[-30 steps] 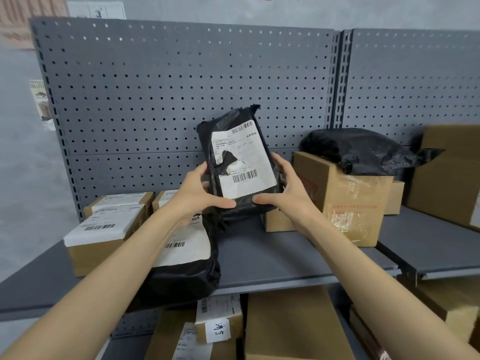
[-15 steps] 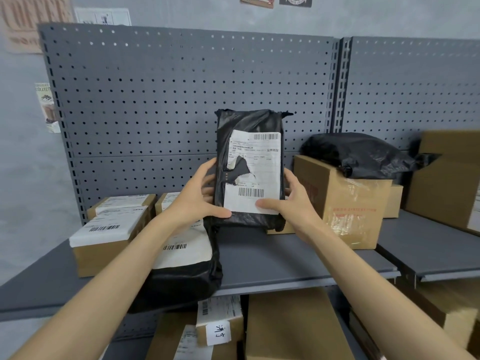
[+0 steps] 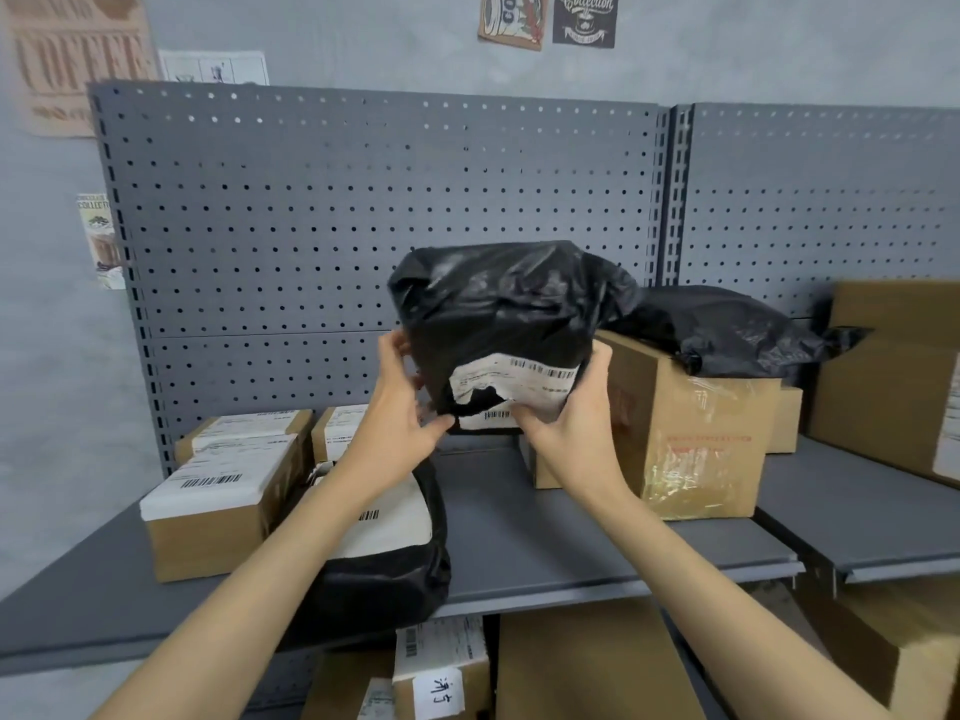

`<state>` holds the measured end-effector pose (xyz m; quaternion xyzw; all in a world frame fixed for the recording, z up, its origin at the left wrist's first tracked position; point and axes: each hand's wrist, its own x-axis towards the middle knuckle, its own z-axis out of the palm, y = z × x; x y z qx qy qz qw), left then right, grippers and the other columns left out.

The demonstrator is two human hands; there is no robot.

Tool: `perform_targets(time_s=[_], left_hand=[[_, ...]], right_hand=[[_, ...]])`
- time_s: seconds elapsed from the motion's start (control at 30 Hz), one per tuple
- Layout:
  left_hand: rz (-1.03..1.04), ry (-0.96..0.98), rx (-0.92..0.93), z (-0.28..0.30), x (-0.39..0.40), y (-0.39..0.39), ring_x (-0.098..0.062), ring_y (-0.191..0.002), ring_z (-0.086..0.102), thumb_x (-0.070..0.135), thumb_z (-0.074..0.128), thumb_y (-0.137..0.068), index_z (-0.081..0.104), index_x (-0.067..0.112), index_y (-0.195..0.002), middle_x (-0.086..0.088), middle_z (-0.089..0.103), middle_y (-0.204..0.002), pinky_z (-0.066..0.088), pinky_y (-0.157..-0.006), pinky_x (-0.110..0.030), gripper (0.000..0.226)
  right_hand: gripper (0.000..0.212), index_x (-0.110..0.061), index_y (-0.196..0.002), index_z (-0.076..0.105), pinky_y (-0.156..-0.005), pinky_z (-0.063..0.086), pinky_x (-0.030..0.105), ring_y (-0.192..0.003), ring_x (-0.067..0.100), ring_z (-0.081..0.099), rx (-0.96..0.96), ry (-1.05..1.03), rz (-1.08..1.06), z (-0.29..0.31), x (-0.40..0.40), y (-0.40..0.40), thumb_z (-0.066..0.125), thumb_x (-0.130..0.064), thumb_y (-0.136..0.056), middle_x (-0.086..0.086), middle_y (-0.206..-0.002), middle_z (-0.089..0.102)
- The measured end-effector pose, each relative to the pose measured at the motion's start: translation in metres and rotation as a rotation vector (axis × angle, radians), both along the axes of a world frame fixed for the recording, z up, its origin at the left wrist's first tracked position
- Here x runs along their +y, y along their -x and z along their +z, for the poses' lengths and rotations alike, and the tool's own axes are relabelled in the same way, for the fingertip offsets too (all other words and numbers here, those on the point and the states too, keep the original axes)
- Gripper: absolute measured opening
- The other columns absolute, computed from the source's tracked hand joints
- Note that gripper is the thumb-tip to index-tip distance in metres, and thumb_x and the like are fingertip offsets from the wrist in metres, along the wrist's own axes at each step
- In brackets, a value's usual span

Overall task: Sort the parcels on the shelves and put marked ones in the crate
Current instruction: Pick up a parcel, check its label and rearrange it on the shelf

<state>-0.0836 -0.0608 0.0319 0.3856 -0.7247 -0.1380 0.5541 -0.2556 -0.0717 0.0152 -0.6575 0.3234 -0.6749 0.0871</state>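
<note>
Head view, single frame. Landmark: the black parcel (image 3: 498, 324), a plastic mailer bag held in the air in front of the grey pegboard (image 3: 374, 220), above the upper shelf (image 3: 545, 537).

Hands: 2. Left hand (image 3: 400, 423) grips the parcel's lower left edge, fingers curled behind it, thumb on the front. Right hand (image 3: 576, 428) grips the lower right corner, thumb across the torn white label (image 3: 519, 384). The parcel is tipped, its top leaning toward the camera, so the label shows only along the bottom; one barcode strip is legible, the print is too blurred to read.

Count on the upper shelf:
- Left of and below the parcel: 3 small cardboard boxes with white labels — front one (image 3: 208, 517), one behind it (image 3: 244, 426), one further right (image 3: 340, 433).
- Directly below the parcel, under the left forearm: 1 black mailer (image 3: 384, 563) with a white label, lying flat at the shelf's front edge.
- Right of the parcel: 1 taped cardboard box (image 3: 691, 439), with 1 black bag (image 3: 727, 330) resting on top of it.
- Far right: 1 large carton (image 3: 893, 376), cut off by the frame edge; a smaller box seems to sit behind the taped one, mostly hidden.

Lower shelf, below the parcel: 1 labelled box with a handwritten sticker (image 3: 441, 672), 1 plain carton (image 3: 587, 667) beside it, and possibly more at the right edge.

Wall above the pegboard: 2 small posters (image 3: 545, 18).
</note>
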Motion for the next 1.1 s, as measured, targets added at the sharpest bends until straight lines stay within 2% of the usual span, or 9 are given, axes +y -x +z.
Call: perform_targets(time_s=[0.1, 0.23, 0.37, 0.5, 0.6, 0.8, 0.97, 1.03, 1.1], left_hand=[[0.045, -0.093, 0.078, 0.002, 0.003, 0.004, -0.004, -0.095, 0.057, -0.009, 0.062, -0.082, 0.031, 0.010, -0.131, 0.000, 0.051, -0.115, 0.043, -0.069, 0.001, 0.061], [0.012, -0.104, 0.170, 0.003, 0.002, 0.001, -0.014, -0.100, 0.060, -0.007, 0.063, -0.083, 0.053, 0.003, -0.112, -0.003, 0.064, -0.105, 0.047, -0.077, -0.005, 0.032], [-0.035, -0.182, 0.246, 0.002, -0.002, -0.011, -0.017, -0.107, 0.062, -0.001, 0.068, -0.081, 0.058, 0.003, -0.118, -0.007, 0.067, -0.113, 0.050, -0.094, -0.029, 0.039], [-0.166, -0.272, 0.419, 0.001, -0.001, -0.017, -0.022, -0.113, 0.058, -0.008, 0.064, -0.081, 0.037, 0.009, -0.133, -0.010, 0.058, -0.121, 0.057, -0.081, -0.030, 0.061], [-0.248, -0.308, 0.505, 0.002, 0.003, -0.015, -0.026, -0.108, 0.063, -0.005, 0.059, -0.085, 0.033, 0.014, -0.135, -0.015, 0.060, -0.120, 0.058, -0.078, -0.033, 0.059], [-0.176, -0.274, 0.452, 0.014, 0.007, -0.021, -0.008, -0.082, 0.069, 0.021, 0.061, -0.088, 0.049, 0.017, -0.135, 0.001, 0.068, -0.098, 0.055, -0.074, -0.026, 0.048], [-0.180, -0.330, 0.323, 0.032, 0.007, -0.022, -0.002, -0.083, 0.063, 0.032, 0.058, -0.090, 0.057, 0.015, -0.128, 0.009, 0.067, -0.101, 0.050, -0.082, -0.024, 0.042], [-0.124, -0.361, 0.256, 0.040, 0.007, -0.020, -0.004, -0.081, 0.065, 0.038, 0.054, -0.092, 0.068, 0.017, -0.104, 0.011, 0.071, -0.089, 0.051, -0.073, -0.015, 0.028], [-0.047, -0.400, 0.276, 0.048, 0.007, -0.019, -0.012, -0.061, 0.055, 0.045, 0.055, -0.090, 0.058, 0.014, -0.070, 0.007, 0.058, -0.061, 0.043, -0.048, -0.008, 0.037]], right_hand=[[0.073, -0.043, -0.108, 0.029, -0.091, 0.044, 0.031, -0.107, 0.024, 0.048, 0.085, 0.128, -0.112, 0.001, 0.004, -0.006, 0.070, 0.005, -0.072, -0.001, -0.112, 0.041], [0.068, -0.024, -0.117, 0.036, -0.088, 0.033, 0.015, -0.104, 0.019, 0.042, 0.187, 0.261, -0.264, 0.009, 0.015, -0.014, 0.067, 0.011, -0.067, 0.006, -0.116, 0.046], [0.066, -0.025, -0.126, 0.040, -0.086, 0.043, 0.032, -0.108, 0.018, 0.040, 0.338, 0.242, -0.334, 0.019, 0.024, -0.018, 0.066, -0.001, -0.069, 0.003, -0.124, 0.049], [0.054, -0.021, -0.125, 0.054, -0.085, 0.044, 0.034, -0.108, 0.016, 0.045, 0.394, 0.231, -0.372, 0.034, 0.030, -0.022, 0.068, -0.015, -0.073, -0.005, -0.121, 0.055], [0.051, -0.024, -0.127, 0.055, -0.079, 0.040, 0.028, -0.107, 0.016, 0.048, 0.419, 0.149, -0.406, 0.051, 0.036, -0.024, 0.067, -0.023, -0.078, -0.008, -0.118, 0.057], [0.033, -0.020, -0.104, 0.066, -0.076, 0.058, 0.041, -0.085, 0.018, 0.069, 0.063, -0.369, -0.016, 0.068, 0.022, -0.005, 0.077, -0.023, -0.072, -0.002, -0.098, 0.072], [0.018, -0.009, -0.095, 0.068, -0.049, 0.054, 0.020, -0.059, 0.010, 0.069, -0.249, -0.758, 0.321, 0.056, 0.017, 0.004, 0.076, -0.013, -0.078, 0.004, -0.081, 0.072], [0.013, -0.006, -0.088, 0.067, -0.045, 0.051, 0.018, -0.054, 0.010, 0.067, -0.301, -0.835, 0.363, 0.053, 0.016, 0.004, 0.074, -0.014, -0.080, 0.003, -0.072, 0.072], [0.014, -0.006, -0.083, 0.066, -0.053, 0.053, 0.019, -0.056, 0.013, 0.066, -0.320, -0.846, 0.392, 0.057, 0.014, 0.008, 0.072, -0.019, -0.082, 0.004, -0.071, 0.071]])
